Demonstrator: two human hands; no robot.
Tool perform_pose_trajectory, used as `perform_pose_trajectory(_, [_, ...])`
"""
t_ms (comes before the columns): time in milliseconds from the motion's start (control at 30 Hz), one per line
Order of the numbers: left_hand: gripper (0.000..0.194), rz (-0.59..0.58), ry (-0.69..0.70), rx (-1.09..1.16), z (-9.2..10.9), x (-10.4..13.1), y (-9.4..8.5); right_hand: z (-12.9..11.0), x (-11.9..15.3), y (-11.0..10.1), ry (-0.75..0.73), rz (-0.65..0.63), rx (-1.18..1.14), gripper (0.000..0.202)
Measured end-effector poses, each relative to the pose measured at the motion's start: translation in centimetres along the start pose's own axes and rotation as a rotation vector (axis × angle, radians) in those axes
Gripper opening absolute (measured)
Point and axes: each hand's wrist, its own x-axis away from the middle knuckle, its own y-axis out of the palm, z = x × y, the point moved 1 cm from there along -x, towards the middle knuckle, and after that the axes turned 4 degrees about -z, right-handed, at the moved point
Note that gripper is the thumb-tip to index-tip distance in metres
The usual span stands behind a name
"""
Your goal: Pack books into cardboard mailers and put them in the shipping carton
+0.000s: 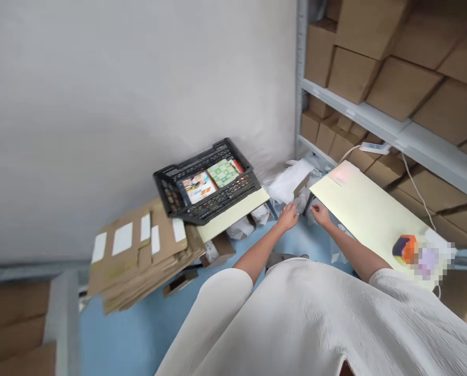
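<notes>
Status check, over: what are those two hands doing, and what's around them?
Left hand looks open; right hand curled, grip unclear. White crumpled material just beyond. Black crate off left, pale tabletop close right.

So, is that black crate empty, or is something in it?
Not empty: inside the black crate a white-and-orange item and a green patterned item show above its front wall.

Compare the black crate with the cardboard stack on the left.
Build: the black crate is open-topped with lattice walls; the cardboard stack is flat, layered sheets.
Colour: the crate is black; the stack is brown with white patches on top.
Load: the crate holds colourful packs; the stack has no inside to hold any.
Shared: both sit on the wall side, to the person's left.
</notes>
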Motion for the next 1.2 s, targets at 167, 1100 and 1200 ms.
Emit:
perform_pose_trajectory(167, [0.055,0.153,-0.135,0.023,-4.8,6.8,-2.9,-5.8,0.2,7.3,-0.18,-0.198,0.046,0.016])
perform_pose_trajectory(1100, [0.05,0.634,-0.591,0.075,-36.7,44.9,-14.9,-26.6,21.7,49.3,-0.61,-0.629,0.175,0.025])
perform_pose_trajectory(1200, [0.053,0.618,-0.666,0.052,-39.0,46.1,-16.2,-28.6,21.8,51.9,-0.595,-0.643,0.181,0.026])
